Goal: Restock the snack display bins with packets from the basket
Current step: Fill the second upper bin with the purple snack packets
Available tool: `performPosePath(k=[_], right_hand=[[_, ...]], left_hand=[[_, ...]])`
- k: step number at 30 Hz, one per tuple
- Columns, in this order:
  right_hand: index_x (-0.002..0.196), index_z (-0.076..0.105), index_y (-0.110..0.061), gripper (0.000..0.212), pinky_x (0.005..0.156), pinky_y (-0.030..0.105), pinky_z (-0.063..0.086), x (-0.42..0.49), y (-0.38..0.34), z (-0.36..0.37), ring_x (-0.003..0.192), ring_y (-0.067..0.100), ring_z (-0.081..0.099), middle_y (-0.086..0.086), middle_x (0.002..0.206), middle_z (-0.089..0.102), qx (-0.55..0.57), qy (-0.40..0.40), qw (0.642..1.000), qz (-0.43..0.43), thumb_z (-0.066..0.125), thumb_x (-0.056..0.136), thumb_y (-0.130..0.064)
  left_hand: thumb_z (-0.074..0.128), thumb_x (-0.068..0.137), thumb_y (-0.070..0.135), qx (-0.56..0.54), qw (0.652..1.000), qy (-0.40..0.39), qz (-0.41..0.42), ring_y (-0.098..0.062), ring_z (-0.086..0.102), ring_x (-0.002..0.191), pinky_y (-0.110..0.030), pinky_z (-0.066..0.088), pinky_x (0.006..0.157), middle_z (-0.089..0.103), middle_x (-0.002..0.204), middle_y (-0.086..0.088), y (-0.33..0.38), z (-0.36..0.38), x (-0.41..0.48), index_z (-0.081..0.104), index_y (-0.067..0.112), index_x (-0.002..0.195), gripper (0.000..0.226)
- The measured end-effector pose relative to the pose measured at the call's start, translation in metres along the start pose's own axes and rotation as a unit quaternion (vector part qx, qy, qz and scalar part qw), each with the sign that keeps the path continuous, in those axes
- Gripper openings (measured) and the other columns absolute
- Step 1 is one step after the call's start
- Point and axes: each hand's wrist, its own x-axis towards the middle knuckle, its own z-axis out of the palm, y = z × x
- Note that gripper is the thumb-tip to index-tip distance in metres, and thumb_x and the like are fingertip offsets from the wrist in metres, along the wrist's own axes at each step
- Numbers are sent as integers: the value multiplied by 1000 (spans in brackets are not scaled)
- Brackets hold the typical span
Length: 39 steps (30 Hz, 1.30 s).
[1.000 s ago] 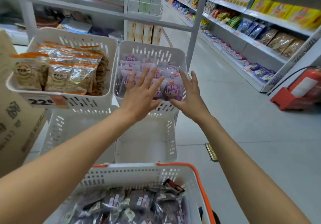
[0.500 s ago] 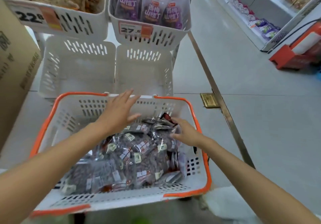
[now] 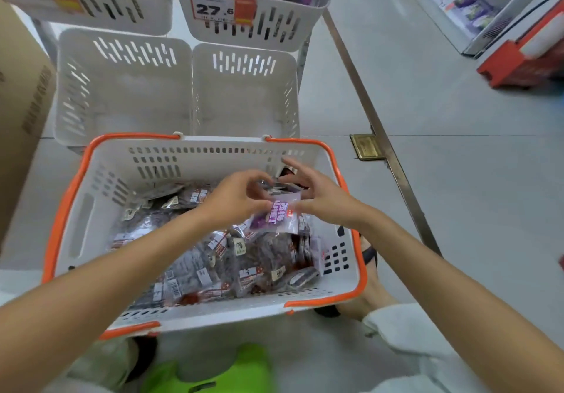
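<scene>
Over the far half of the basket [image 3: 189, 164], toward its one o'clock corner, both hands meet on a single purple packet [image 3: 276, 215]. The left hand [image 3: 235, 197] reaches in from eight o'clock, fingers curled, and pinches the packet's upper left edge. The right hand [image 3: 320, 200] comes from four o'clock with its thumb laid on the packet's right edge and its fingers loosely spread behind the top (how hard those fingers press I cannot tell). The packet is tilted and sits over the heap of dark packets [image 3: 198, 264] that covers the floor of the white, orange-rimmed basket; whether it clears them is not visible.

Just beyond the basket, at twelve o'clock, the left lower bin [image 3: 122, 93] and the right lower bin [image 3: 244, 96] stand side by side, touching. Above them, the upper right bin [image 3: 274, 26] holds more purple packets and carries a price label [image 3: 222, 8] reading 27.6; the upper left bin [image 3: 137, 2] hangs beside it at eleven o'clock. A cardboard box [image 3: 21, 103] fills the nine o'clock edge. A metal floor strip [image 3: 381, 124] runs from twelve towards four o'clock, and a sandalled foot [image 3: 369, 258] shows just right of the basket.
</scene>
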Motion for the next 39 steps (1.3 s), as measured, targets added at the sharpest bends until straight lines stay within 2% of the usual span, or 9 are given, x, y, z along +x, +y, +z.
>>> performPosePath(k=[2,8,14,21,26,30,33,36,39], right_hand=[[150,31,-31,75,84,26,57,-7,15,5,107,17,64,0,138,49,-30,3,999,41,65,90,-1],[147,41,-24,64,108,36,42,-8,61,19,132,21,48,3,147,45,-152,-14,982,112,60,90,-2],[137,55,-15,54,100,31,45,-5,72,32,125,24,52,7,141,53,-343,-126,920,139,60,86,2],[121,66,-11,37,76,19,54,11,20,32,87,-2,67,4,116,69,67,90,992,50,69,86,0],[139,49,-28,53,98,37,52,21,-2,45,121,13,57,-4,137,50,154,101,983,15,68,91,-18],[141,48,-22,54,106,41,46,19,28,59,122,14,56,-1,136,56,-61,19,997,43,68,90,-21],[153,30,-20,75,111,40,40,11,59,89,136,24,43,4,152,40,-208,-121,964,117,70,89,-26],[149,29,-19,76,84,37,52,8,74,107,108,24,58,9,120,58,-284,-82,948,115,71,86,-14],[118,57,-17,34,68,34,53,15,56,93,74,13,55,2,90,60,-198,-80,971,106,66,87,-6]], left_hand=[[75,85,7,-40,998,25,-47,-13,67,74,-35,59,69,70,92,-2,-11,0,1,65,10,97,17],[75,87,20,87,990,-96,-54,-19,50,127,-36,47,101,45,144,3,-46,8,-9,47,23,140,60],[74,88,17,35,995,-49,-76,-12,55,111,-26,50,87,51,135,6,-51,3,-12,52,27,132,50],[88,71,37,24,988,-150,-14,-1,40,127,-16,35,104,34,147,17,-25,26,-20,25,27,154,105],[74,87,19,-118,991,-42,-53,-9,65,83,-22,53,69,65,106,3,-21,1,-15,47,22,134,54],[68,92,17,-223,958,-25,-176,-31,70,98,-44,57,90,64,112,-20,-55,-29,-12,40,16,128,45],[63,92,2,-328,917,-24,-225,-30,73,96,-36,59,87,69,109,-26,-68,-32,-19,56,-6,117,27],[62,93,4,-343,907,7,-243,-25,73,91,-33,60,85,73,104,-19,-74,-32,-27,57,-8,124,33],[60,96,7,-351,909,41,-222,-19,74,84,-26,61,72,74,102,-14,-75,-37,-28,54,1,128,34]])
